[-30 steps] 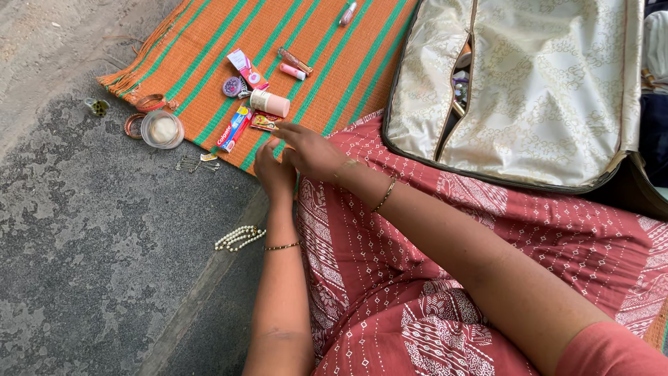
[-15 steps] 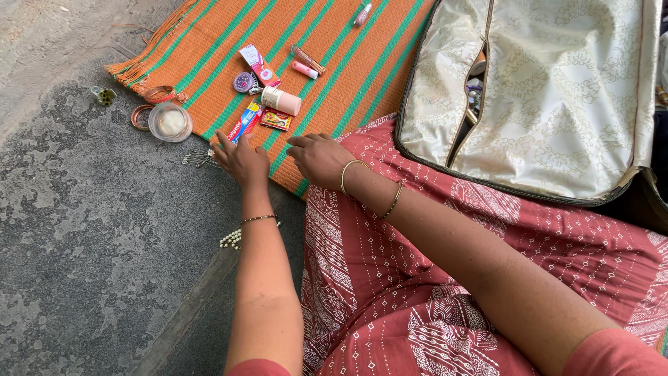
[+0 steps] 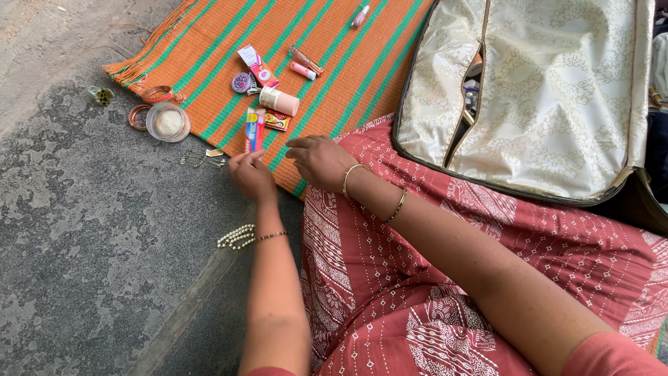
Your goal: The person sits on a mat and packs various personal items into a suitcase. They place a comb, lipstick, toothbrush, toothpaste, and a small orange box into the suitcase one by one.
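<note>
Several small items lie scattered at the far left: a tiny green-and-gold trinket (image 3: 102, 95) on the grey concrete floor (image 3: 76, 244), copper-coloured bangles (image 3: 157, 93), and a round clear plastic jar with a pale lid (image 3: 168, 122) at the fringe of the orange-and-green striped woven mat (image 3: 209, 42). Near the jar, a row of thin metal safety pins (image 3: 202, 159) rests on the concrete, loose and easily scattered or lost by a passing wrist. A white beaded string (image 3: 236, 237) lies nearer, partly under the left forearm.

The left hand (image 3: 252, 175) hovers with fingers curled loosely, empty, its fingertips just beside the flat blue-and-red sachet (image 3: 254, 132) at the mat's near edge. The right hand (image 3: 321, 161), fingers bent and slightly spread, holds nothing I can make out. A white cylindrical tube (image 3: 280, 102) lies beyond; judged likely to roll if nudged. At right, the cream patterned fabric bag (image 3: 557, 90) stands unzipped, so its contents may spill.
</note>
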